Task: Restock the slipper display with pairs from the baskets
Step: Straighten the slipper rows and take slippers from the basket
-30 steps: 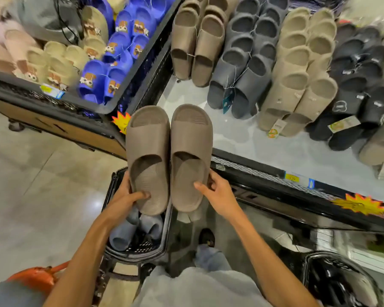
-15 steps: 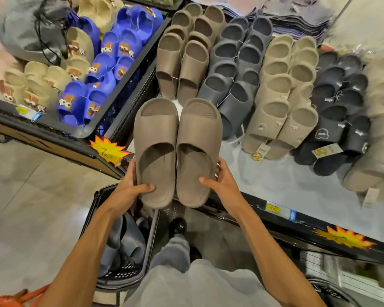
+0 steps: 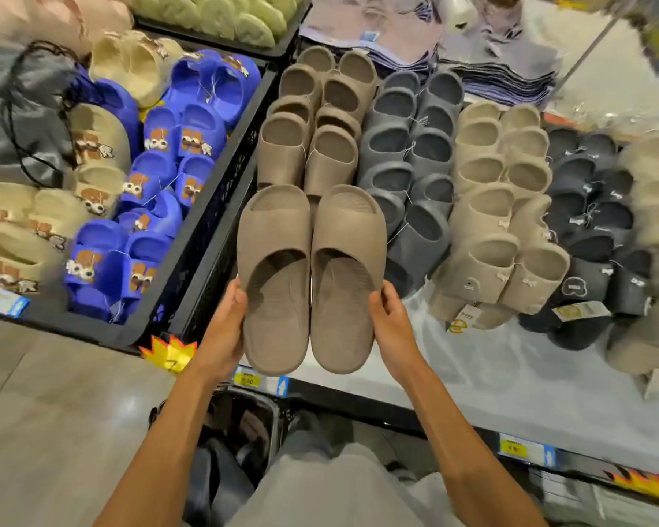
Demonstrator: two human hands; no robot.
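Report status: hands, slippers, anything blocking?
Left hand, right hand grip taupe foam slipper pair by its sides. Pair in front of matching taupe display row. No obstruction seen.

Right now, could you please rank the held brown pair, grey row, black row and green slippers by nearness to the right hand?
1. Held brown pair: in right hand.
2. Grey row: just beyond.
3. Black row: far right.
4. Green slippers: back left.

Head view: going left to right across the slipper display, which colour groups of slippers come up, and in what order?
Blue rubber slippers with cartoon patches → stacked taupe foam slides → dark grey foam slides → cream foam slides → black foam slides.
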